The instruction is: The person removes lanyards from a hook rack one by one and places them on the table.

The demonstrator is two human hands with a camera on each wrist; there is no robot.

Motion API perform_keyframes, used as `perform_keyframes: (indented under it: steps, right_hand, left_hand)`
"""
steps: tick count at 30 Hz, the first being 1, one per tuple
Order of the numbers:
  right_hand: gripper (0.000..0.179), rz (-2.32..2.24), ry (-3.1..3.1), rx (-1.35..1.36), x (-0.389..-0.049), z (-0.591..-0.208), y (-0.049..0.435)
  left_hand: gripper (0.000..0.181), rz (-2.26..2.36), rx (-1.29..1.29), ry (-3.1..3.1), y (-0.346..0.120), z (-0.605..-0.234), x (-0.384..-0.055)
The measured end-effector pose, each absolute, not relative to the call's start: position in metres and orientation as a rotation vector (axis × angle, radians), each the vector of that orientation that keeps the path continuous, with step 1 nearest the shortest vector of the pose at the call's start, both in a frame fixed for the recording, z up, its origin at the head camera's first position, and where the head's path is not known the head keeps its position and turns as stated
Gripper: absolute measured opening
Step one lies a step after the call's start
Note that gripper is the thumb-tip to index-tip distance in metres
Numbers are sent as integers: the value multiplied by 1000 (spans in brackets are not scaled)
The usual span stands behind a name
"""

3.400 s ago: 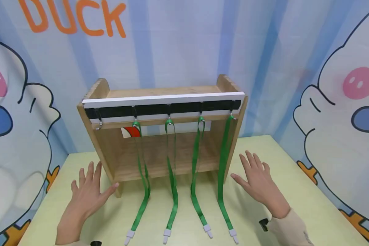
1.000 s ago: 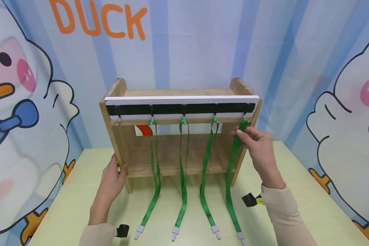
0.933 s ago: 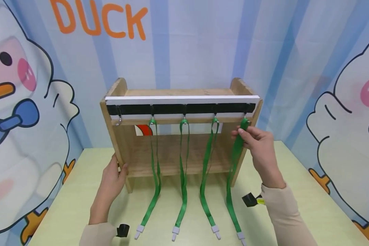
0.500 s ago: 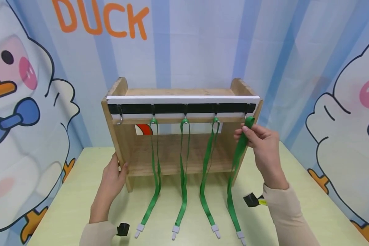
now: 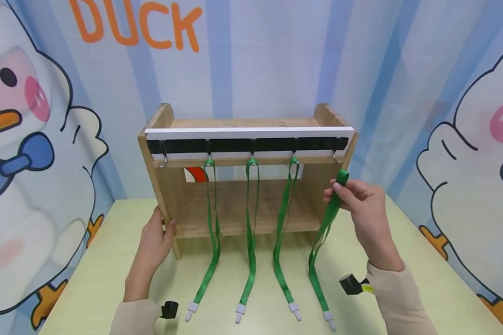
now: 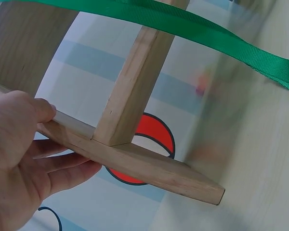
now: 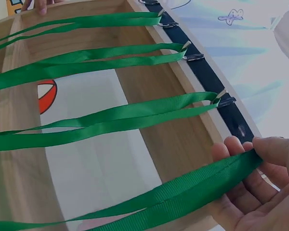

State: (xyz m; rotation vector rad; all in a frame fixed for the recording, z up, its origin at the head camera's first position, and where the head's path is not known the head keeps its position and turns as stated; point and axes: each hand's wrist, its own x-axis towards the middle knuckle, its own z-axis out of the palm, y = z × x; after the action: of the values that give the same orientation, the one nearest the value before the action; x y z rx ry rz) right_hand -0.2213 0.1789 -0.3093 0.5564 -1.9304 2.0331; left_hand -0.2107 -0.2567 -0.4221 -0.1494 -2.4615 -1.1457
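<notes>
My right hand (image 5: 366,209) pinches the top loop of a green lanyard (image 5: 315,267) between thumb and fingers, just below and right of the rightmost hook (image 5: 336,157), which has nothing on it. The lanyard's white clip (image 5: 329,319) hangs low toward the table. In the right wrist view the lanyard's doubled strap (image 7: 197,192) runs across the fingers. My left hand (image 5: 152,242) grips the left side panel of the wooden rack (image 5: 163,200); the left wrist view shows thumb and fingers on either side of its edge (image 6: 111,154). Several other green lanyards (image 5: 251,242) hang from the middle hooks.
The leftmost hook (image 5: 163,160) is bare, on the rack's black strip (image 5: 230,145). The rack stands on a pale yellow table (image 5: 121,260). A blue striped curtain (image 5: 268,60) with duck drawings rises behind and at both sides.
My left hand has taken hold of the rack's side. My right hand has pinched the rightmost lanyard, drawn its loop off the hook and brought it down and to the right.
</notes>
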Motion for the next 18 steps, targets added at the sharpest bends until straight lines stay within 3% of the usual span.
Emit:
perform_keyframes:
  steps: [18]
  right_hand:
    - [16, 2069, -2140, 461, -197, -354, 204]
  left_hand:
    - [52, -1173, -176, -2438, -256, -421, -210]
